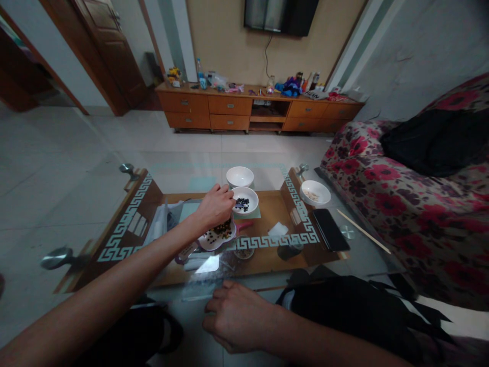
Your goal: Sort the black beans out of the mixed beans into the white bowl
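Note:
My left hand (217, 207) reaches over the glass table, its fingers pinched together at the left rim of a white bowl (250, 193) with black beans in it. A slim bluish thing shows by the fingertips, too small to name. Under that hand lies a white scalloped dish (208, 243) with a handle, bearing mixed dark and yellowish beans, partly hidden by the wrist. Near the table's front edge my right hand (239, 316) is closed with its fingers curled, and nothing shows in it. Behind the bean bowl stands another white bowl (240, 176).
A white bowl (320, 187) with pale pieces stands at the right, near a black phone-like case (330, 230) and a wooden stick (364, 232). Below the glass is a wooden shelf (263, 260) with papers. A flowered sofa (385, 176) flanks the table; a low cabinet (229, 106) stands beyond.

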{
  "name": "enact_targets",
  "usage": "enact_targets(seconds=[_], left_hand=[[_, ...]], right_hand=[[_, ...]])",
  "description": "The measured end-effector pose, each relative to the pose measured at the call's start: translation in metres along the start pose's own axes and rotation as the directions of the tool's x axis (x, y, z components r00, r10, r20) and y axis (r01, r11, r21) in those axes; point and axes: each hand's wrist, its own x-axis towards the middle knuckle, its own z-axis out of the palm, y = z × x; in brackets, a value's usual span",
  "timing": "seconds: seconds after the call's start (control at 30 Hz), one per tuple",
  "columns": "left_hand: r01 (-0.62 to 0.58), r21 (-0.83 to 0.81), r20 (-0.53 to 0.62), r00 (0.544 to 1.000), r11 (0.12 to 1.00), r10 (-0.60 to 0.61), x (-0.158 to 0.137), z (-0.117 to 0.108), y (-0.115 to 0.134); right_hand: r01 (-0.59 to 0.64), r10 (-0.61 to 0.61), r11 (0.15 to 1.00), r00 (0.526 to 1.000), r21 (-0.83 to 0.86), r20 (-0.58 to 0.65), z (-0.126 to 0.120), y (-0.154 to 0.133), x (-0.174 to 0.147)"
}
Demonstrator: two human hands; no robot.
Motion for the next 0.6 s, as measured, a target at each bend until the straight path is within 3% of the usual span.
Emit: enact_targets(seconds=[0.6], left_hand=[[0.035,-0.047,0.002,0.999,0.998,-0.035,0.0015,-0.0086,0.0090]], right_hand=[[-0.011,0.010,0.999,1.000,-0.033,-0.012,-0.0028,-0.0014,-0.0005]])
